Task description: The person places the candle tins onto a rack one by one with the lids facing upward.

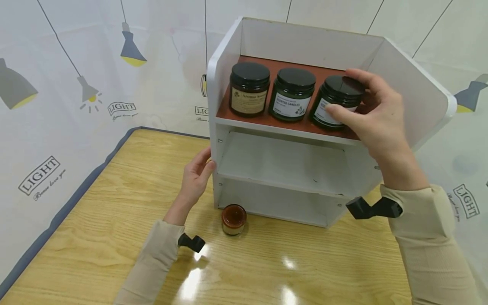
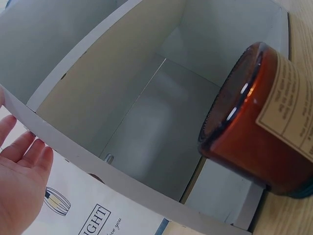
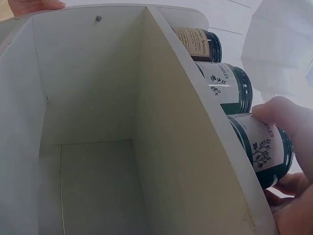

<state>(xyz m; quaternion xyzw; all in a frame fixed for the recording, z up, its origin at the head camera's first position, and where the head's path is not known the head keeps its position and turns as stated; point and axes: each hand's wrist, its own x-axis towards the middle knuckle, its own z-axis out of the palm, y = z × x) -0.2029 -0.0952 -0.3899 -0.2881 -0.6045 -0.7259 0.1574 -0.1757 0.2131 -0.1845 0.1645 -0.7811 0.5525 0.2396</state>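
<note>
A white shelf unit (image 1: 284,165) stands on the wooden table. On its red-brown top level sit three dark candle jars with black lids in a row. The left jar (image 1: 249,90) has a tan label; the middle jar (image 1: 292,95) has a white one. My right hand (image 1: 381,112) grips the rightmost candle jar (image 1: 335,112), thumb on its white label and fingers around the far side. My left hand (image 1: 196,176) rests against the unit's left side panel, its fingers (image 2: 30,155) at the panel's edge. Near the unit's lower left corner stands an amber glass jar (image 1: 233,220) with a tan label.
Below the top level, the unit has a middle shelf (image 1: 282,163) and a bottom compartment (image 1: 274,203). A raised back panel (image 1: 305,42) and side walls enclose the top level. The table (image 1: 114,203) meets a pale printed wall covering (image 1: 160,84) behind.
</note>
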